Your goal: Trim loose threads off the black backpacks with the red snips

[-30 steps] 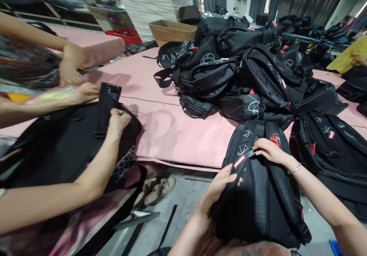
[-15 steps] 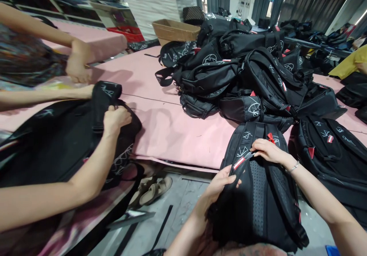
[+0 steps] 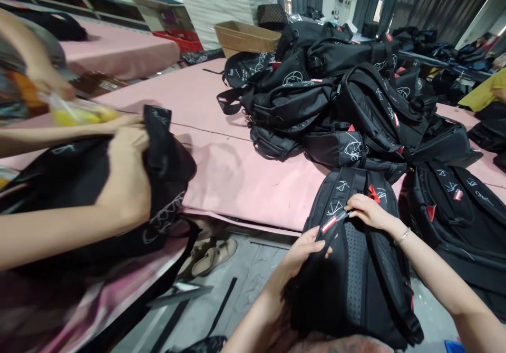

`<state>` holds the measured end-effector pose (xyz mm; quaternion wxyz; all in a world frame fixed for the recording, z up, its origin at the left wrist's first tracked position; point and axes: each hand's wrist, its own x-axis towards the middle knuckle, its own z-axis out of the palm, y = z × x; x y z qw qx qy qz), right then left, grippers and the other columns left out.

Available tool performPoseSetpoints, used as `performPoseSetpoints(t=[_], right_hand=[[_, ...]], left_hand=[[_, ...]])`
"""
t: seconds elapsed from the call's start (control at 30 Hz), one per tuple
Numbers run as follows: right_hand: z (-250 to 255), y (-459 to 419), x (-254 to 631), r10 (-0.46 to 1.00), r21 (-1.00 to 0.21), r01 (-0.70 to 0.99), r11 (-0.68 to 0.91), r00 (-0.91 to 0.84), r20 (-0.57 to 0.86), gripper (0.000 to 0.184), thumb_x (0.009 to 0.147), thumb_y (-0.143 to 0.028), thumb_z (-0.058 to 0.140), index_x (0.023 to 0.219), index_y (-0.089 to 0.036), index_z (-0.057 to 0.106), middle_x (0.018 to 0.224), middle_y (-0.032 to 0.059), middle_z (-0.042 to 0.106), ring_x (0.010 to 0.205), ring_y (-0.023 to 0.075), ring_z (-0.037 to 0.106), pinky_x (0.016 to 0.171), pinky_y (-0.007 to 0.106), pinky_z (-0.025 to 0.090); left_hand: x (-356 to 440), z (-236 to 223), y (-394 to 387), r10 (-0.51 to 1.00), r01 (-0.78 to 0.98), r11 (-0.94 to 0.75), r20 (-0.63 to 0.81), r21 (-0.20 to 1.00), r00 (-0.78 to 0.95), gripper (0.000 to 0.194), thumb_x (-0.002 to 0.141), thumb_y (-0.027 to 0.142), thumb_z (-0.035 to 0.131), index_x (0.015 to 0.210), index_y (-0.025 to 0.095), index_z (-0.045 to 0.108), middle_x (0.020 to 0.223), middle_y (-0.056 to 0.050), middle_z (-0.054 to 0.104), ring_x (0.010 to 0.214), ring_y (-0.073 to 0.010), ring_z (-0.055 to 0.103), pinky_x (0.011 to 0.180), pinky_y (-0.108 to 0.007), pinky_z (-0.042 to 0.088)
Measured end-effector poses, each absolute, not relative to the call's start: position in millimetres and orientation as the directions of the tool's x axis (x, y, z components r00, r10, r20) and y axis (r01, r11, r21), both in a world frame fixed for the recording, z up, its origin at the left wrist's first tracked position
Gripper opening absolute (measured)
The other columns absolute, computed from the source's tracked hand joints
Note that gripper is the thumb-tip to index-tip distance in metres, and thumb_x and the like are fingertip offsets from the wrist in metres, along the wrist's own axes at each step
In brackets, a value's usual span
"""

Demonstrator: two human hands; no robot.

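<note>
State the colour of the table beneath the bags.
The table is pink, best in the head view.

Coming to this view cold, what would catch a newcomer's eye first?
Probably the heap of black backpacks with white line drawings on the long pink-covered table. Next, the black backpack with a grey mesh back strip at the near edge, where the left hand and right hand meet by a red-and-white label.

bag pile (image 3: 298, 105) sitting on table (image 3: 253, 189) at 1 o'clock, carton (image 3: 247, 41) standing at 12, backpack (image 3: 322, 290) resting at 5, sandals (image 3: 213, 258) lying at 7
</note>
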<state>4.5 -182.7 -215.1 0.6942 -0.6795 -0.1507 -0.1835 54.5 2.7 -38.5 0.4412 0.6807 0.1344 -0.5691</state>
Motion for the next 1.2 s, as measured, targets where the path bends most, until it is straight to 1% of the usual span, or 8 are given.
performPoseSetpoints(t=[0.07,0.27,0.43,0.67,0.8,1.0,1.2], right_hand=[[-216,-182,4,-0.056,-0.891,0.454,0.023,0.89,0.453,0.013,0.087,-0.025,0.05,0.095,-0.016,0.051,0.09,0.0023,0.052,0.088,0.0108,0.046,0.081,0.027,0.039],[-214,-183,3,-0.041,-0.89,0.454,-0.033,0.89,0.455,0.014,0.087,-0.027,0.05,0.096,-0.015,0.051,0.089,0.0023,0.052,0.087,0.0111,0.046,0.081,0.029,0.039],[-216,-187,3,-0.042,-0.89,0.457,-0.002,0.889,0.456,0.014,0.086,-0.026,0.051,0.097,-0.016,0.051,0.091,0.002,0.052,0.09,0.0102,0.047,0.083,0.027,0.039],[-215,-188,4,-0.033,-0.882,0.47,-0.022,0.882,0.471,0.014,0.086,-0.025,0.051,0.096,-0.016,0.051,0.09,0.0018,0.052,0.089,0.0103,0.046,0.082,0.027,0.039],[-217,-185,5,-0.024,-0.873,0.487,-0.034,0.872,0.488,0.013,0.086,-0.025,0.051,0.096,-0.016,0.051,0.09,0.0017,0.052,0.088,0.0108,0.046,0.08,0.028,0.038],[-214,-183,4,-0.003,-0.878,0.478,-0.035,0.878,0.478,0.014,0.087,-0.026,0.049,0.094,-0.014,0.052,0.089,0.0035,0.052,0.087,0.0115,0.046,0.079,0.028,0.037],[-205,-184,2,0.043,-0.872,0.482,-0.085,0.876,0.48,0.017,0.089,-0.028,0.046,0.094,-0.013,0.053,0.088,0.0044,0.052,0.085,0.0124,0.044,0.079,0.028,0.035]], left_hand=[[54,-39,3,-0.323,0.687,-0.573,-0.893,0.448,0.313,0.049,0.074,0.029,0.064,0.113,0.008,0.044,0.087,-0.01,0.053,0.071,-0.0114,0.053,0.063,-0.02,0.041],[54,-36,-5,-0.296,0.683,-0.587,-0.9,0.435,0.319,0.049,0.072,0.03,0.066,0.11,0.007,0.045,0.082,-0.01,0.054,0.067,-0.0114,0.053,0.06,-0.018,0.04],[54,-36,-4,-0.318,0.658,-0.604,-0.893,0.449,0.318,0.051,0.073,0.031,0.065,0.112,0.006,0.045,0.083,-0.011,0.055,0.067,-0.0115,0.053,0.061,-0.019,0.04],[54,-44,7,-0.352,0.672,-0.574,-0.882,0.468,0.313,0.049,0.074,0.027,0.064,0.115,0.008,0.044,0.09,-0.011,0.053,0.07,-0.0111,0.052,0.063,-0.02,0.039],[54,-43,6,-0.352,0.666,-0.582,-0.883,0.467,0.311,0.049,0.074,0.028,0.064,0.115,0.008,0.045,0.1,-0.014,0.052,0.071,-0.0115,0.053,0.063,-0.02,0.039],[52,-41,0,-0.326,0.653,-0.598,-0.885,0.465,0.332,0.049,0.074,0.028,0.064,0.111,0.005,0.044,0.091,-0.014,0.053,0.071,-0.0129,0.053,0.063,-0.022,0.04],[50,-41,-1,-0.353,0.635,-0.596,-0.871,0.491,0.342,0.046,0.077,0.027,0.062,0.113,0.005,0.043,0.083,-0.011,0.055,0.07,-0.012,0.053,0.063,-0.02,0.04]])
